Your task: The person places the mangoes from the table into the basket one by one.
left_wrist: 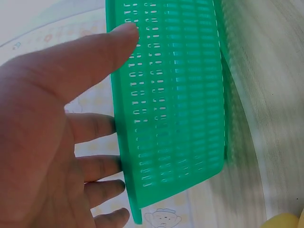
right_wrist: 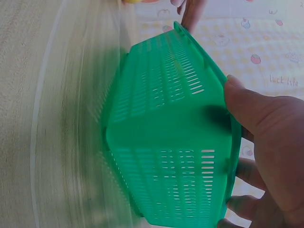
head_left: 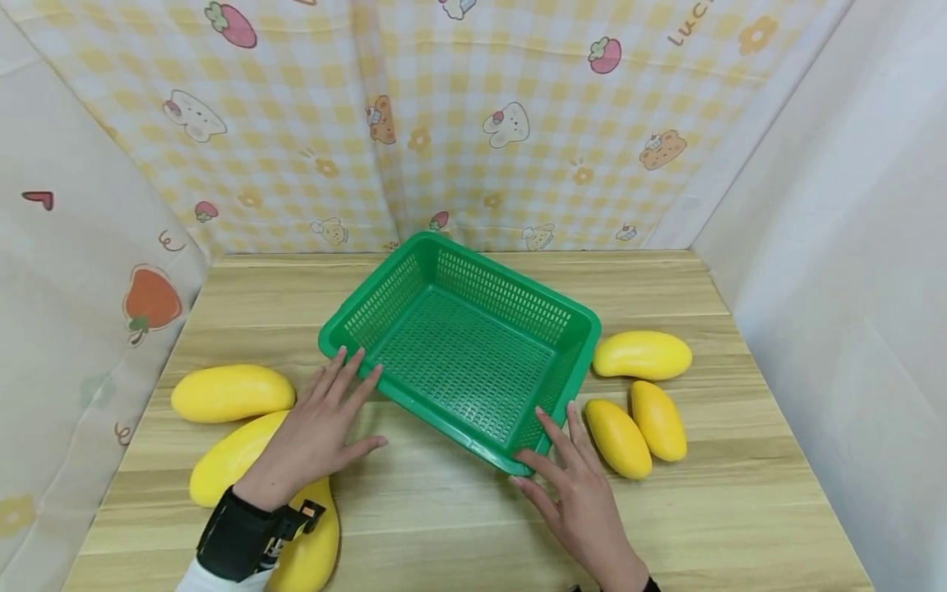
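Note:
A green plastic basket (head_left: 466, 362) with slotted walls stands turned at an angle on the wooden table, nothing inside it. My left hand (head_left: 318, 436) has its extended fingertips on the basket's near-left rim; in the left wrist view, the thumb (left_wrist: 95, 57) lies in front of the slotted wall. At the near-right corner, my right hand (head_left: 580, 493) touches the rim with spread fingers. In the right wrist view, that hand's thumb (right_wrist: 251, 102) is against the rim, its other fingers along the rim's far side and partly hidden.
Large yellow mango-like fruits (head_left: 233, 393) lie at left, partly under my left forearm. Three smaller yellow fruits sit right of the basket, the upper one (head_left: 642, 355) close to its rim. A checked cloth (head_left: 444, 107) hangs behind the table (head_left: 436, 526); white cloths hang at both sides.

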{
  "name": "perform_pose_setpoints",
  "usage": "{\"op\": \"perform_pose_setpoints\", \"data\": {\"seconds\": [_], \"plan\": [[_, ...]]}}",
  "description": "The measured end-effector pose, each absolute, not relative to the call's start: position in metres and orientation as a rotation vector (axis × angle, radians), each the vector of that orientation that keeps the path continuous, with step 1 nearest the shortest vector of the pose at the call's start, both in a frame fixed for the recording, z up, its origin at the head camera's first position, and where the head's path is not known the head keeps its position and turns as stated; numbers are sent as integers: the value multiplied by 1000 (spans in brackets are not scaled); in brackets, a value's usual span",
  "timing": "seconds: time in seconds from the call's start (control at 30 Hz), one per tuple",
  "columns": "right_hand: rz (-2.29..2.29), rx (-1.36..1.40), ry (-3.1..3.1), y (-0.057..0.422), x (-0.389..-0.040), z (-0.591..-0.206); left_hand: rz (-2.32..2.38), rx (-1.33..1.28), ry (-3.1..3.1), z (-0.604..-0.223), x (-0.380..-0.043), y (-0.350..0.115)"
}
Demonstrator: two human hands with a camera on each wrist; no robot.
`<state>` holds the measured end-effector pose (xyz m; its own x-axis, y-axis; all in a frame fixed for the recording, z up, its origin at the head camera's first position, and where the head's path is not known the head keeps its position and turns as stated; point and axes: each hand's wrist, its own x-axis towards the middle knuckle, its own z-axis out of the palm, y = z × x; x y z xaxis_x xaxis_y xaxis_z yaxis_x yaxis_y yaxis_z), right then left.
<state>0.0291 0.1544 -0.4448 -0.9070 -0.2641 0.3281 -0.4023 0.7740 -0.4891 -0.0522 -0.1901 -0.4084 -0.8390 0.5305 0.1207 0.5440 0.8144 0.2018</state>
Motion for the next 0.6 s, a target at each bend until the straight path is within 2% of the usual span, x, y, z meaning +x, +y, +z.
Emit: {"op": "perform_pose_setpoints", "data": {"seconds": [0.6], "plan": [[869,547,-2751,162,23,-442,-423,-855,-2905,-409,-66,-190]]}}
